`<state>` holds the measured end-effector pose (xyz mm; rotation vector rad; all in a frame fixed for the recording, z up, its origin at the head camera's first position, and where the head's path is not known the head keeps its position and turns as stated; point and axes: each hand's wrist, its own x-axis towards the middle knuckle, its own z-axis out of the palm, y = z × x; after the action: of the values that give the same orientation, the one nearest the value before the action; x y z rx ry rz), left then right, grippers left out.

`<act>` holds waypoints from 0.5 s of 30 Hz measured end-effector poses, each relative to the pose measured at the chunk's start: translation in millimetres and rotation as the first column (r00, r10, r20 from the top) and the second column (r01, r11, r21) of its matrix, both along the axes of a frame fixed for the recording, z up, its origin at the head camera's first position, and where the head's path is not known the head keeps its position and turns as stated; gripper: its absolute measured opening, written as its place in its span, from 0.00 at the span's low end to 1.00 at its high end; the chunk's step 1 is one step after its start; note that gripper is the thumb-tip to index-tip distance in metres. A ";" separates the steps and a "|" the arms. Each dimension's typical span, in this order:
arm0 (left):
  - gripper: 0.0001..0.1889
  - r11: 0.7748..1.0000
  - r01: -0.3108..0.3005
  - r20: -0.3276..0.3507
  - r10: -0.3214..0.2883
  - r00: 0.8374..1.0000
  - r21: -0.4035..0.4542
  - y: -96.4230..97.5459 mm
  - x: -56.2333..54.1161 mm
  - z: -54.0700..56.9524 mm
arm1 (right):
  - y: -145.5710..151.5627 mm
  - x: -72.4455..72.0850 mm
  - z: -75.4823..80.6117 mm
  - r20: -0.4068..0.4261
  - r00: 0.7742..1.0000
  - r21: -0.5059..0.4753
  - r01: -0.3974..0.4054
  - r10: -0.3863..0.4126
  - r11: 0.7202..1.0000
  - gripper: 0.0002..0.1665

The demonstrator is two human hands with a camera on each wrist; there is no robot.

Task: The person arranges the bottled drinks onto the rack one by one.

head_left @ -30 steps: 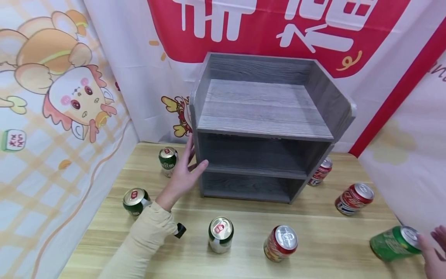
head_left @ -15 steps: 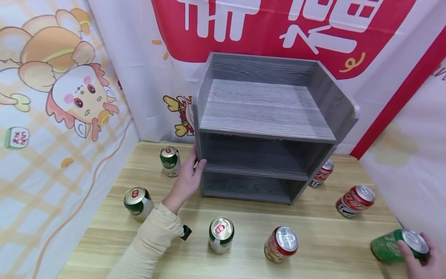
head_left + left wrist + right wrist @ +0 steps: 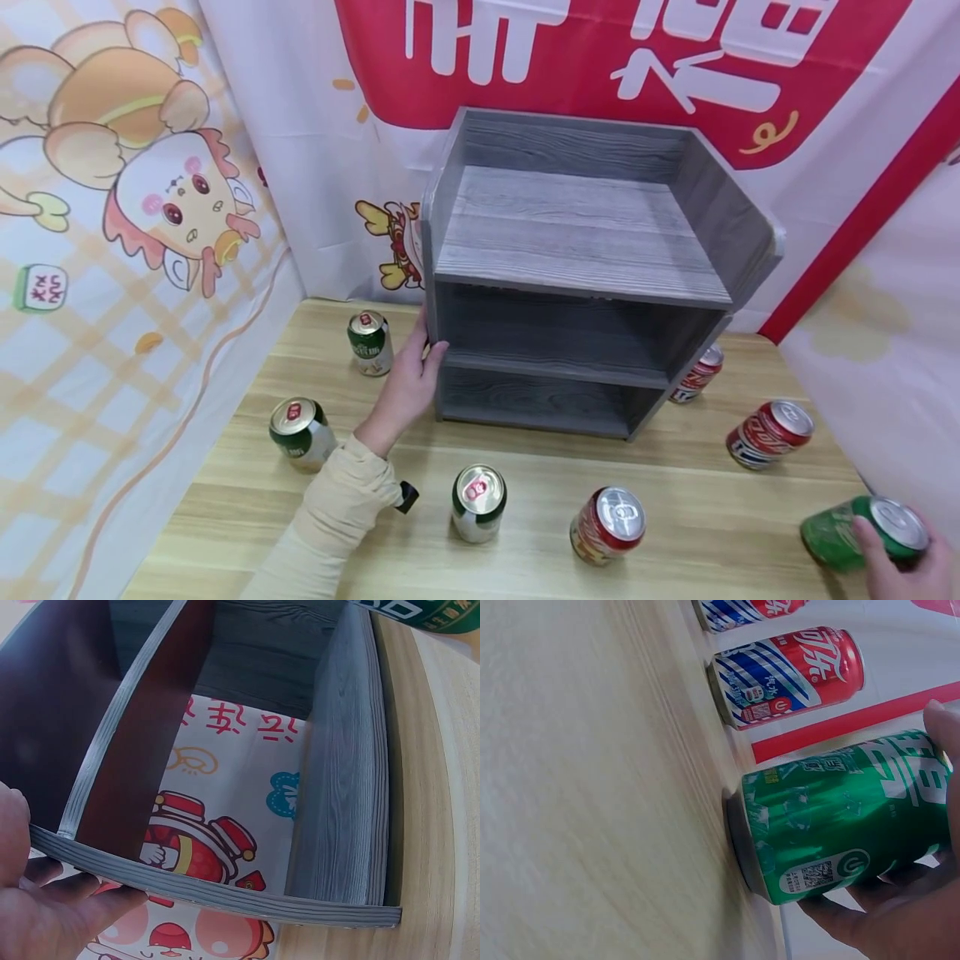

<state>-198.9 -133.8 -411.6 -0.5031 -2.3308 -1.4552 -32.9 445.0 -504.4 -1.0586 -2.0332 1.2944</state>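
My left hand point(image 3: 407, 377) grips the left side panel of a grey wooden shelf unit point(image 3: 585, 225). Its thumb lies at the front edge, and the fingers point(image 3: 97, 907) pass along the panel's outer face. At the right edge of the head view, my right hand point(image 3: 906, 571) holds a green soda can point(image 3: 832, 817) near its top, thumb on one side and fingers on the other. The can's base is at the tabletop; whether it touches is hard to tell. Both open compartments of the unit show no cans.
Green-and-white cans stand left of the unit, one at the back point(image 3: 370, 350) and one nearer point(image 3: 303, 442). Another green-and-white can point(image 3: 478, 508) and a red can point(image 3: 606, 529) stand in front. Two red cola cans point(image 3: 768, 435) point(image 3: 697, 375) stand to the right. Cloth walls surround the table point(image 3: 525, 575).
My left hand has closed onto the unit's side panel. My right hand has come in from the right and taken hold of the green can. The view has shifted slightly.
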 end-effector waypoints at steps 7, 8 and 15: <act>0.33 1.000 -0.001 0.016 0.001 1.000 0.004 -0.3 -0.3 -1.4 | -5.4 -2.8 1.6 0.066 0.997 -0.003 0.037 -0.037 0.999 0.46; 0.33 1.000 -0.001 0.016 0.001 1.000 0.005 -0.2 -0.3 -1.6 | -6.0 -3.2 2.0 0.075 0.997 0.000 0.036 -0.036 0.999 0.46; 0.33 1.000 -0.001 0.009 0.001 1.000 0.008 0.3 -1.0 -3.4 | -7.1 -5.8 3.0 0.094 0.992 -0.047 0.094 -0.090 0.994 0.46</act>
<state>-199.9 -133.5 -415.0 -0.4948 -2.3314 -1.4685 -38.7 438.0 -501.4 -1.2415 -2.0008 1.2791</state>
